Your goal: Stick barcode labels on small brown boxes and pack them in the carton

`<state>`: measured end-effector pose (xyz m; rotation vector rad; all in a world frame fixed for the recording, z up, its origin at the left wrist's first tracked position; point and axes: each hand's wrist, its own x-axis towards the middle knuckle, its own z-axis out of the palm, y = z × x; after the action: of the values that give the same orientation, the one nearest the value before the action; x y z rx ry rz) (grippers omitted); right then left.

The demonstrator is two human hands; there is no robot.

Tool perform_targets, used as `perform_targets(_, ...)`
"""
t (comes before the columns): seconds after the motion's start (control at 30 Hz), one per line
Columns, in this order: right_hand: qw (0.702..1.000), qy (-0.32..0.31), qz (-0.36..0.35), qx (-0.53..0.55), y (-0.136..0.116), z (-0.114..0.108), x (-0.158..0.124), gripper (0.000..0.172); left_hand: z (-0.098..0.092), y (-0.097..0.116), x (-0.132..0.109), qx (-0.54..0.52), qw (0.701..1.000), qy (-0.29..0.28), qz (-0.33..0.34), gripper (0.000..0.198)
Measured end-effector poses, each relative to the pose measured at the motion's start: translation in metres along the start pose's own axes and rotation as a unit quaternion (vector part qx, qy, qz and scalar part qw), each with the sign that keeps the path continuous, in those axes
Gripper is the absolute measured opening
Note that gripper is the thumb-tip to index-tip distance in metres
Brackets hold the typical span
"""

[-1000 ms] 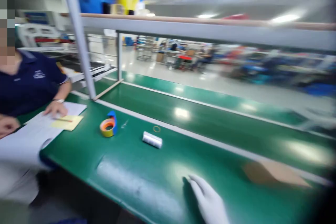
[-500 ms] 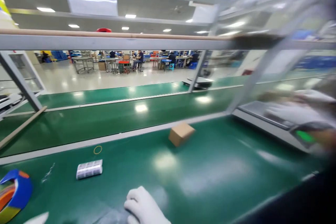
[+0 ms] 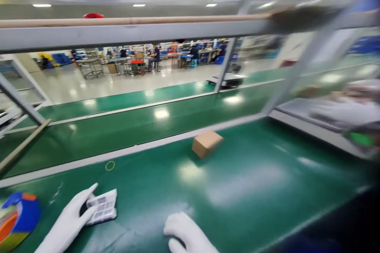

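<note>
My left hand point(image 3: 69, 217), in a white glove, is at the lower left with its thumb and fingers around the edge of a roll of printed labels point(image 3: 103, 206). The labels are white with dark printed squares and look partly flattened and tilted. My right hand point(image 3: 188, 231), also gloved in white, is at the bottom centre over the green work surface point(image 3: 237, 193). Its fingers are curled together and nothing shows in them. A thin yellow rubber band point(image 3: 109, 165) lies beyond the labels. Further off to the right is a small brown cardboard box point(image 3: 207, 143).
A blue, orange and yellow tape dispenser point(image 3: 22, 217) stands at the left edge. At right, another person's blurred gloved hand point(image 3: 350, 110) is over a flat scale point(image 3: 311, 118). A grey metal rail point(image 3: 133, 35) crosses above the surface, with slanted posts.
My left hand has come in from the bottom left and taken hold of the label roll, which is now tilted. My right hand has shifted right. The view has tipped down slightly.
</note>
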<state>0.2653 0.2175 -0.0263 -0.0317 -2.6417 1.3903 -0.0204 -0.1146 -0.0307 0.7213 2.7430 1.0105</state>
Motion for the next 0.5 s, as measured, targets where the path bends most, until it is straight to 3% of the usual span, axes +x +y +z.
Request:
perform_targets(0.07,0.999,-0.029,0.034,0.018,-0.011,-0.014,0.028,0.024,-0.002,0.033,-0.01,-0.003,0.998,-0.055,-0.003,0.059)
perform_targets(0.13,0.995,-0.05,0.059,0.057,-0.013,-0.019,0.068,0.022,0.003,0.064,-0.003,-0.036,0.996,-0.081,0.001,0.055)
perform_targets(0.3,0.986,0.02,0.058,0.156,0.002,0.001,0.157,0.046,0.057,0.108,0.036,-0.231,0.968,-0.098,0.027,0.051)
perform_targets(0.4,0.986,0.041,0.043,0.154,0.015,0.01,0.169,0.054,0.087,0.117,0.044,-0.285,0.953,-0.094,0.036,0.046)
perform_targets(0.5,0.988,0.041,0.049,0.138,0.02,0.014,0.158,0.044,0.096,0.117,0.036,-0.279,0.954,-0.101,0.033,0.039)
